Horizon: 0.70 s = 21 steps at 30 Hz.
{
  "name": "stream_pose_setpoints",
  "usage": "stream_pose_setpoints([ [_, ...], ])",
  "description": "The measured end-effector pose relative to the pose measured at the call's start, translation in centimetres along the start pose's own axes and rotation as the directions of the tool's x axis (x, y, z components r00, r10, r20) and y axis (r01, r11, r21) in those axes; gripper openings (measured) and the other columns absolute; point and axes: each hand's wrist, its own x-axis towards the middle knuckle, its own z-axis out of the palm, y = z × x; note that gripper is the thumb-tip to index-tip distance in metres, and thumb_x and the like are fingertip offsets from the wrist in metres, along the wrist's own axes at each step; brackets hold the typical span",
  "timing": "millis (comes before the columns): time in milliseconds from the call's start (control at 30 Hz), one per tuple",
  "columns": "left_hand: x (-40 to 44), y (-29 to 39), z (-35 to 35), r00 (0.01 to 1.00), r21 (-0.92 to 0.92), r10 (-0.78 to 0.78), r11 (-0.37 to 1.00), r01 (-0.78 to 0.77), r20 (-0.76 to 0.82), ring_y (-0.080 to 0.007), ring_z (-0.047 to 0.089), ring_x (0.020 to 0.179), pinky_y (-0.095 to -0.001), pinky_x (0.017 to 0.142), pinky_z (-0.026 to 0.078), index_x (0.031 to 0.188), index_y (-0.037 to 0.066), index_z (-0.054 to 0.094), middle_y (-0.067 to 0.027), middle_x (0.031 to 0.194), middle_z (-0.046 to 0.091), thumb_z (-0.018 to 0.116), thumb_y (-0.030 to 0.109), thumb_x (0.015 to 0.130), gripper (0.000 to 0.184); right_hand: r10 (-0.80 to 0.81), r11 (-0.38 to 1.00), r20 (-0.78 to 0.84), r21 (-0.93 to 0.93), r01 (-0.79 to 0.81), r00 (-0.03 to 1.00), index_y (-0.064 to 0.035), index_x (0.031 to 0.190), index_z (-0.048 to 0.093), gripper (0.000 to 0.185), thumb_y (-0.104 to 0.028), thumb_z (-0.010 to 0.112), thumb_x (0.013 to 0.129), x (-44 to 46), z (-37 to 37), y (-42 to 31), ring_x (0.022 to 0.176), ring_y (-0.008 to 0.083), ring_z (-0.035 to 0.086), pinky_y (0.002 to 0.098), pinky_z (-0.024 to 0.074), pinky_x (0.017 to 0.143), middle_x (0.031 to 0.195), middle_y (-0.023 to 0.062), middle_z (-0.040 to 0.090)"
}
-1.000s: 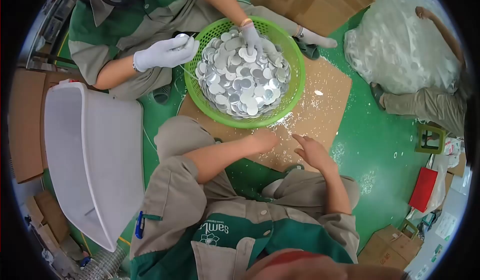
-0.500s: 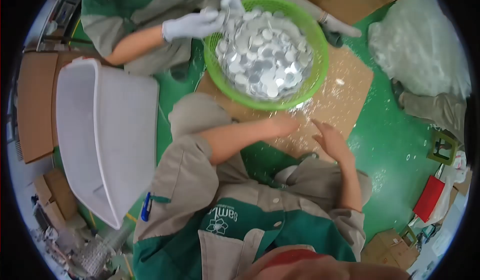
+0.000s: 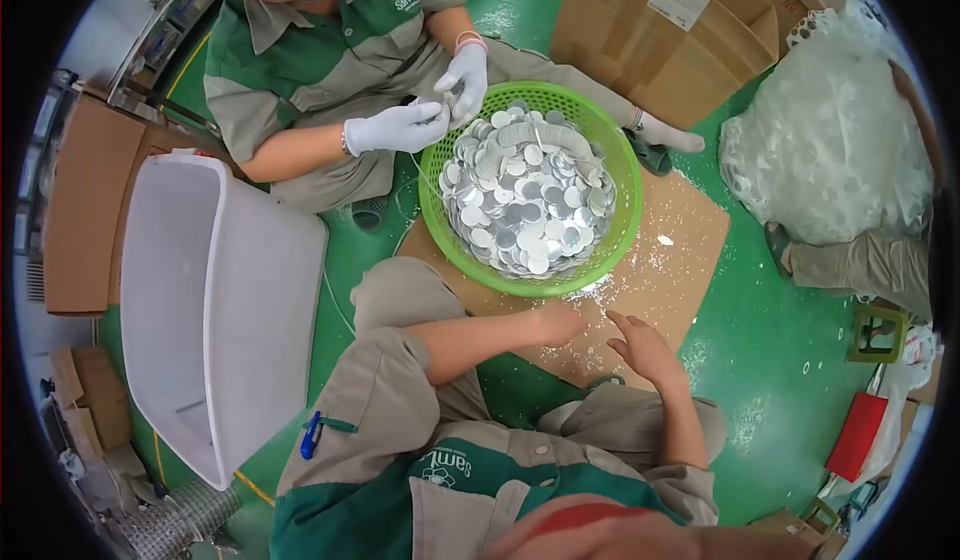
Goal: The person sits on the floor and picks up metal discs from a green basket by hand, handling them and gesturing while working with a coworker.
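My left hand (image 3: 558, 323) is low over the brown cardboard sheet, just below the green basket (image 3: 628, 230); its fingers are turned down and hidden. To its right is my right hand (image 3: 642, 348), fingers and thumb apart, with nothing in it. Many flat silver discs (image 3: 530, 210) fill the basket, and a curved row of discs (image 3: 548, 138) lies on top. A co-worker's gloved hands (image 3: 395, 128) meet at the basket's upper left rim, around a small piece I cannot make out, with a thin cord below.
White flecks dot the cardboard sheet (image 3: 690, 250) and green floor. A white tub (image 3: 265, 310) stands left. Cardboard boxes (image 3: 640, 50) are at the top. At right are a clear plastic bag (image 3: 810, 150), another person's leg (image 3: 860, 270), a green stool (image 3: 878, 333) and a red object (image 3: 858, 437).
The view has shifted. The co-worker's one gloved hand has left the discs in the basket and joined the other at the rim. My hands keep nearly the same pose.
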Motion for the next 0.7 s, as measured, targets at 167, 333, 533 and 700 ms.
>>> stream_pose_setpoints([
  [167,-0.3,0.1,-0.2,0.999,0.06,-0.003,0.998,0.001,0.045,-0.0331,0.063,0.079,-0.0437,0.067,0.05,0.09,0.003,0.061,-0.0171,0.081,0.063,0.056,0.018,0.081,0.018,0.031,1.0,0.045,-0.001,-0.031,0.999,-0.0076,0.124,0.046,0.048,-0.015,0.062,0.079,0.0,0.6,0.5,0.092,0.0374,0.056,0.0442,0.0462,0.079,0.099,0.0207,0.058],
  [333,0.6,-1.0,1.4,0.99,-0.301,-0.139,0.945,0.129,-0.012,-0.0318,0.06,0.088,-0.0436,0.074,0.048,0.099,0.003,0.061,-0.018,0.095,0.061,0.052,0.017,0.085,0.022,-0.055,0.998,-0.087,0.028,0.057,0.995,-0.0051,0.124,0.048,0.044,-0.013,0.06,0.082,0.6,0.0,3.2,0.107,0.0322,0.054,0.0357,0.0429,0.09,0.119,0.0187,0.055],
  [533,0.0,0.4,-10.7,0.991,-0.982,-0.045,0.148,-0.117,-0.125,-0.025,0.049,0.111,-0.0388,0.092,0.041,0.131,0.007,0.041,-0.0096,0.127,0.047,0.054,0.038,0.088,0.054,0.465,-0.143,-0.632,0.637,0.757,0.62,-0.01,0.14,0.021,0.058,-0.045,0.034,0.095,-4.2,-10.5,9.3,0.13,0.0296,0.031,0.0432,0.03,0.105,0.143,0.0163,0.028],
  [700,0.4,-2.2,-9.7,0.965,-0.793,-0.253,-0.574,-0.205,-0.067,-0.0307,0.031,0.126,-0.0448,0.101,0.033,0.141,0.006,0.02,-0.0069,0.143,0.025,0.049,0.058,0.084,0.082,0.79,-0.305,-0.526,0.112,0.946,0.317,-0.0232,0.144,0.005,0.06,-0.047,0.03,0.095,-10.1,-9.3,17.6,0.135,0.0305,0.02,0.0491,0.0232,0.108,0.149,0.0127,0.014],
])
